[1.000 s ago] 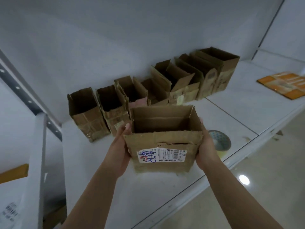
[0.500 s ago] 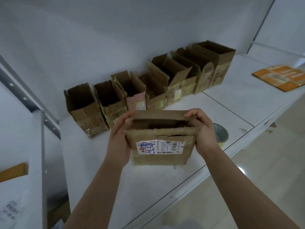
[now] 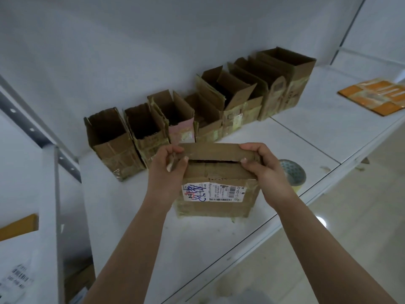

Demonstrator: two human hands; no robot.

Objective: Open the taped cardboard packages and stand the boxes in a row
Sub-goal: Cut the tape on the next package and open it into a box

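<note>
Head view: the labelled cardboard box (image 3: 217,185), wide open a second ago, is now pinched nearly shut — left hand (image 3: 167,170) and right hand (image 3: 266,172) fingers grasp its top flaps, near the row of boxes (image 3: 197,115) on the shelf (image 3: 306,132). Not yet placed.

row of open brown cardboard boxes (image 3: 197,110) fills back of white shelf (image 3: 306,137) against wall, packed touching, no gap between; bare shelf left of row's end, up to grey metal upright (image 3: 49,216); labelled brown cardboard box (image 3: 217,194) blocks front middle; roll of clear tape (image 3: 292,175) just right of it; beyond roll wide open shelf, until flat orange packet (image 3: 374,95) far right
</note>
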